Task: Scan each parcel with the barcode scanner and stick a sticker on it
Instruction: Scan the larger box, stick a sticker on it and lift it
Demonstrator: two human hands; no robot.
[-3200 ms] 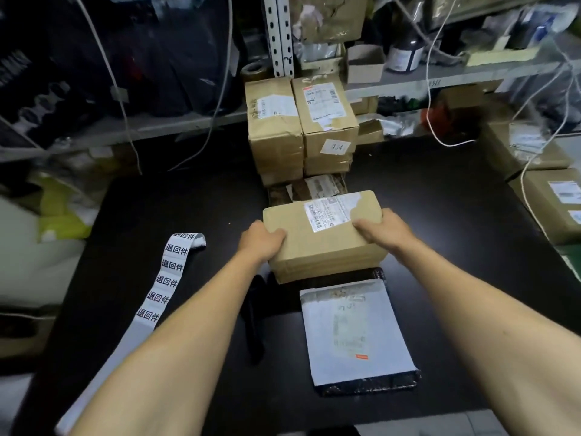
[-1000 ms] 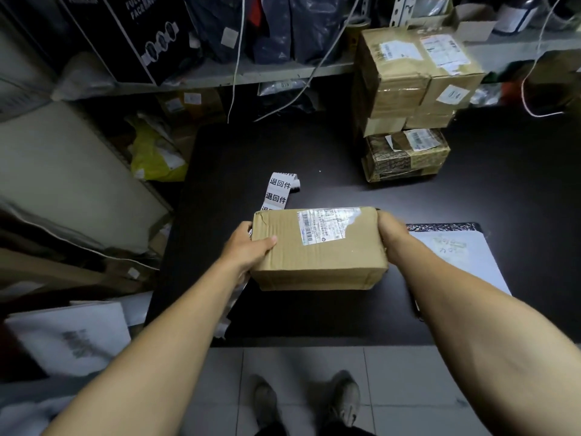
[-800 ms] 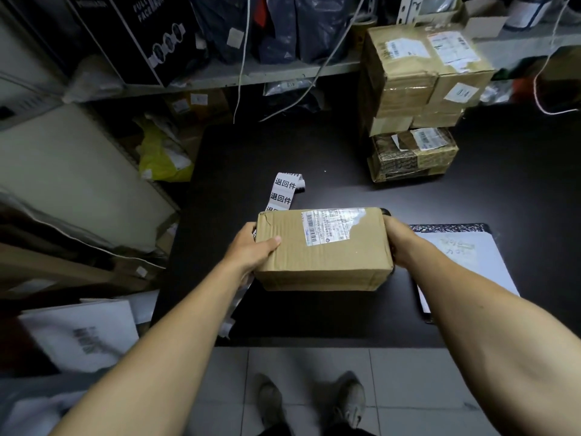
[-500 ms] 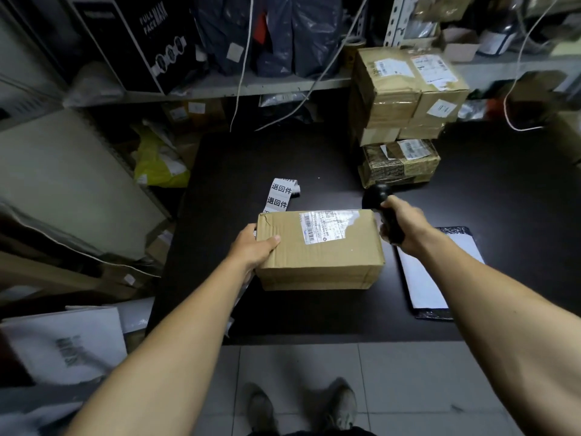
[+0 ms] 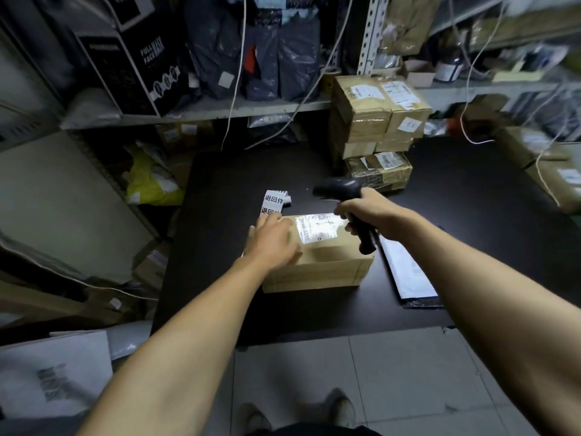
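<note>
A brown cardboard parcel [image 5: 327, 262] lies on the black table [image 5: 239, 184] near its front edge. Its white shipping label [image 5: 317, 229] faces up and is lit bright. My left hand [image 5: 272, 243] rests flat on the parcel's left top, fingers straight. My right hand [image 5: 366, 212] grips the black barcode scanner [image 5: 344, 188] by its handle, head pointing left above the label. A strip of white stickers [image 5: 273, 201] with black characters lies just behind the parcel; its near part is hidden by my left hand.
A flat grey mailer bag [image 5: 408, 272] lies right of the parcel. Stacked cardboard boxes [image 5: 377, 114] stand at the table's back, more boxes [image 5: 556, 171] at the right edge. Shelving with bags and hanging white cables runs behind. Tiled floor and my shoes show below.
My right hand let go of the parcel, picked up the scanner and raised it over the label. My left hand shifted from the parcel's left side onto its top.
</note>
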